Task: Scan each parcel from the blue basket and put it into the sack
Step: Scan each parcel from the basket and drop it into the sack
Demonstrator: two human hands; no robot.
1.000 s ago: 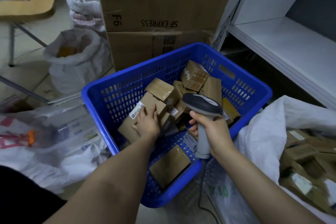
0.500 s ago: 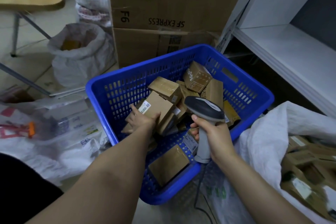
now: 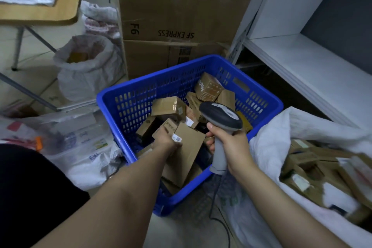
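Storeroom floor, crowded: stacked shipping cartons (image 3: 177, 6) at 12 o'clock, white shelving (image 3: 302, 62) at 2, a filled white bag (image 3: 86, 70) at 10, loose plastic wrap (image 3: 80, 143) at 9. Dead centre, blue basket (image 3: 157, 76), with a heap of small brown boxes (image 3: 169, 105) piled toward its far corner.

Lifted above that heap, over the near half of the basket: one flat brown parcel (image 3: 188, 153), gripped at its upper left corner by left hand (image 3: 166, 143), fingers curled round the cardboard beside a small white label (image 3: 176, 138). Tilted label-side up, probably to face the reader.

Just at 3 o'clock of the parcel, barcode scanner (image 3: 221, 116), clasped round its grey handle by right hand (image 3: 231, 147), fist closed, head angled down over the boxes. Not squarely lined up with the label, by the look of it. Kept in hand rather than set down, likely to save a reach per parcel. Cable (image 3: 225, 225) trailing toward 6.

At 4 o'clock, sack (image 3: 271, 143), mouth spread wide and up against the basket's side, already holding many stowed boxes (image 3: 314, 163). Placed so, presumably, for a short drop after each scan.

Judged step: scan pending, drop into sack to follow. Plenty left in the basket.
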